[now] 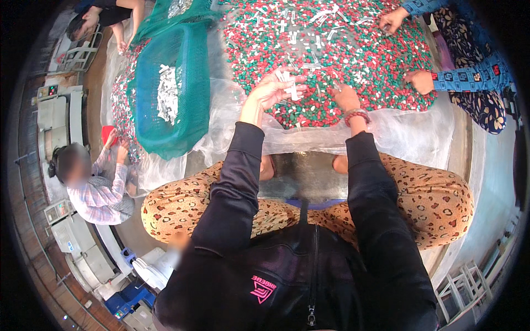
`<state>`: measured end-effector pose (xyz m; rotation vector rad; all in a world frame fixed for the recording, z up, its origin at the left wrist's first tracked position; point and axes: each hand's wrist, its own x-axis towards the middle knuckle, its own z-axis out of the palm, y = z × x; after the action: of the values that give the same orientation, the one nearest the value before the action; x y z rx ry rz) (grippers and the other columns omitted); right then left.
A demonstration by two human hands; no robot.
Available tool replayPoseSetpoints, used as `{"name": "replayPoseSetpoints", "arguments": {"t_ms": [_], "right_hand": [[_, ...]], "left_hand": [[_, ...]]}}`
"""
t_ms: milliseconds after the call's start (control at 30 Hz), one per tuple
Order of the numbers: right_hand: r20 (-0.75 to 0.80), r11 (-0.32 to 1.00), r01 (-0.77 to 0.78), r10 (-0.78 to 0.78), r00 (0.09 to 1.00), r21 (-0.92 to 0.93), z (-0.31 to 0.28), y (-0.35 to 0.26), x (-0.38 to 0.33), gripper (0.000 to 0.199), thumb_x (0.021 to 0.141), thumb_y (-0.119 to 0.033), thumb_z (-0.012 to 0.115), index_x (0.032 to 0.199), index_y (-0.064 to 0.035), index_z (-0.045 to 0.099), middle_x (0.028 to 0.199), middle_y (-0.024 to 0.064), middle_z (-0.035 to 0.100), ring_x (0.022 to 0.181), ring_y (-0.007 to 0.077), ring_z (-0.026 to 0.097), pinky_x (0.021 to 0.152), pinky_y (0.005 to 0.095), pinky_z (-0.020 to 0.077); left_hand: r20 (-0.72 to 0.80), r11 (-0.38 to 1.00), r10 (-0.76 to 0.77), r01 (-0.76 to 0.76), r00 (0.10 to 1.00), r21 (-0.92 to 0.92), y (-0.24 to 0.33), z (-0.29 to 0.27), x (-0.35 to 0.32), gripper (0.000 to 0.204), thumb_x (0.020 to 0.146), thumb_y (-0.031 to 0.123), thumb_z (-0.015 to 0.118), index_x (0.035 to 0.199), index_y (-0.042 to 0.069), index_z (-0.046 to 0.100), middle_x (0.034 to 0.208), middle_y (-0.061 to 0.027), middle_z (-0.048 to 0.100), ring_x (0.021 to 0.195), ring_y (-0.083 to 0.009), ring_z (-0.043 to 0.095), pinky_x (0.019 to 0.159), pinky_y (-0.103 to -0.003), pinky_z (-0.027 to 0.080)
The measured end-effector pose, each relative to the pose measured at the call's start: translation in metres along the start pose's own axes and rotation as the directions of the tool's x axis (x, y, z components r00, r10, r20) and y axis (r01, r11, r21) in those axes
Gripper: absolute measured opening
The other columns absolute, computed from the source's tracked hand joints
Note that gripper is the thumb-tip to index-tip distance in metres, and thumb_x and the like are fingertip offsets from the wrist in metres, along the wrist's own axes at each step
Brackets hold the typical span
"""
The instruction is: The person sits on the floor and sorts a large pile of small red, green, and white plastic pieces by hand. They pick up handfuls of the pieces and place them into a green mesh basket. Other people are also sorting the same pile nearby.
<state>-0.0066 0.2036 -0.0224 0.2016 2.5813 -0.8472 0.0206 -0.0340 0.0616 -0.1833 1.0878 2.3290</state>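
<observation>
My left hand [270, 91] is raised a little above a spread pile of small red, green and white pieces [381, 71]. Several white strips [289, 86] are gripped in it, sticking out past the fingers. My right hand [348, 99], with a beaded bracelet [357, 116] at the wrist, reaches down to the near part of the pile. Its fingers are bent together at the pieces; what they pinch, if anything, is too small to make out. More loose white strips [312, 67] lie on the pile just ahead of my hands.
A green mesh-covered basket [144, 118] holding white strips [168, 96] stands on the left. Translucent sheeting [408, 124] lies under the pile. At the right, a co-worker's hands [420, 81] touch the pile; other people sit at the left, near grey machines [52, 118].
</observation>
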Motion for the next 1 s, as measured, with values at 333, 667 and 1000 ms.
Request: {"name": "replayPoseSetpoints", "arguments": {"t_ms": [333, 667, 1000], "right_hand": [[0.061, -0.117, -0.121, -0.420, 0.905, 0.986, -0.073, -0.025, -0.041, 0.028, 0.086, -0.012, 0.049, 0.113, -0.0033, 0.044, 0.074, 0.0067, 0.055, 0.063, 0.0168, 0.054, 0.045, 0.0259, 0.0391], [0.308, 0.327, -0.239, -0.178, 0.935, 0.914, -0.038, -0.003, -0.008, 0.033, 0.081, -0.034, 0.059, 0.096, -0.0056, 0.054, 0.063, 0.0058, 0.054, 0.051, 0.0165, 0.052, 0.045, 0.0291, 0.0400], [0.056, 0.983, 0.185, -0.184, 0.981, -0.011, 0.024, -0.035, 0.014, 0.036, 0.075, -0.037, 0.062, 0.083, -0.0025, 0.062, 0.083, 0.0191, 0.063, 0.077, 0.0345, 0.061, 0.070, 0.0412, 0.0476]], "left_hand": [[-0.161, 0.986, 0.092, -0.067, 0.983, 0.152, 0.007, -0.044, 0.003, 0.028, 0.075, 0.021, 0.067, 0.095, 0.006, 0.056, 0.085, -0.0102, 0.062, 0.078, -0.0222, 0.062, 0.061, -0.030, 0.049], [-0.389, -0.061, 0.285, 0.421, 0.876, 0.905, -0.027, -0.034, 0.011, 0.044, 0.065, 0.039, 0.072, 0.088, 0.002, 0.061, 0.084, -0.0183, 0.062, 0.086, -0.0309, 0.060, 0.070, -0.040, 0.046], [-0.059, 0.917, 0.268, -0.273, 0.962, -0.291, 0.007, -0.013, -0.038, 0.018, 0.080, 0.024, 0.050, 0.072, 0.008, 0.045, 0.073, -0.0043, 0.041, 0.065, -0.0134, 0.040, 0.043, -0.019, 0.035]]}}
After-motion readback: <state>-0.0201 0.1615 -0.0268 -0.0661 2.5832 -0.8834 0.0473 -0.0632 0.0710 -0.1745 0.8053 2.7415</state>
